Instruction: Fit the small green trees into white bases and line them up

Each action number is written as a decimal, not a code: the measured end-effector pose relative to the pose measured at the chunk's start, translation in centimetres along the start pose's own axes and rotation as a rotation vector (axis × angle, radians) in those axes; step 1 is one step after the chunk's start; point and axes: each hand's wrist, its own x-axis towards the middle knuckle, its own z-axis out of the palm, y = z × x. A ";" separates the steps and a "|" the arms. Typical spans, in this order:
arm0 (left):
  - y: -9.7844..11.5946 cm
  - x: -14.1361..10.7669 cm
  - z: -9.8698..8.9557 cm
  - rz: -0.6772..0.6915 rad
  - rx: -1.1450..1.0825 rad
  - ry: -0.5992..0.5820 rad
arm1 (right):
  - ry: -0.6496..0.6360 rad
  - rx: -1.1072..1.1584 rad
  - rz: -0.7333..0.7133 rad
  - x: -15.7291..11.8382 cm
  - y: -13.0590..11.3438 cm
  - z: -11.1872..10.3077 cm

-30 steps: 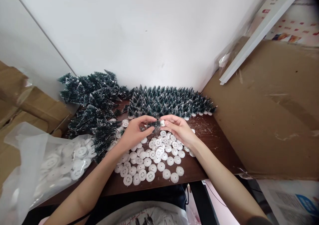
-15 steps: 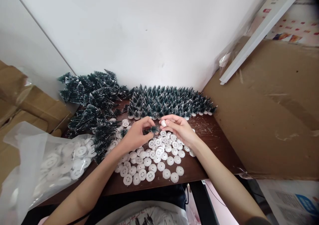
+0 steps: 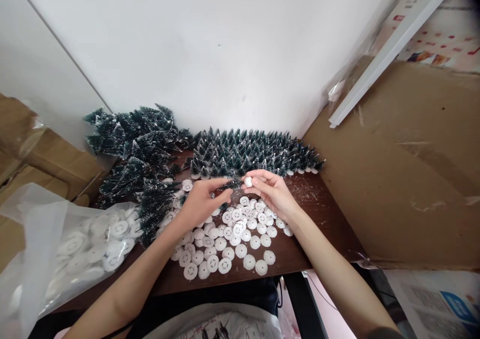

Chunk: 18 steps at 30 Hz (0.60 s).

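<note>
My left hand is closed on a small frosted bottle-brush tree, whose tip lies in the fingers and whose lower end points right. Between the thumb and fingers of my right hand is a round white base, right at the tree's lower end. Whether the tree's stem sits in the base I cannot tell. Below both hands, many loose white disc bases are scattered over the dark brown table. Some lie with their slotted side up, others with a small centre hole showing.
Rows of upright trees on white bases stand along the white wall. Loose trees are heaped at the left. A clear plastic bag of bases lies front left. Cardboard borders the right side.
My left hand has turned the tree sideways, bringing its lower end to the white base. My right hand has shifted slightly and keeps its hold on the base.
</note>
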 end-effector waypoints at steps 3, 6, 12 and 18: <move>-0.3 0.0 0.1 0.021 0.047 0.042 | 0.014 -0.036 -0.004 0.0 0.1 0.0; -0.6 -0.1 0.3 0.058 0.109 0.064 | 0.015 -0.058 -0.008 0.0 0.2 0.0; -0.4 -0.1 0.4 0.124 0.217 0.117 | 0.046 -0.065 -0.007 0.0 0.3 0.1; -0.7 -0.1 0.4 0.184 0.293 0.122 | 0.041 -0.098 -0.013 0.0 0.5 0.0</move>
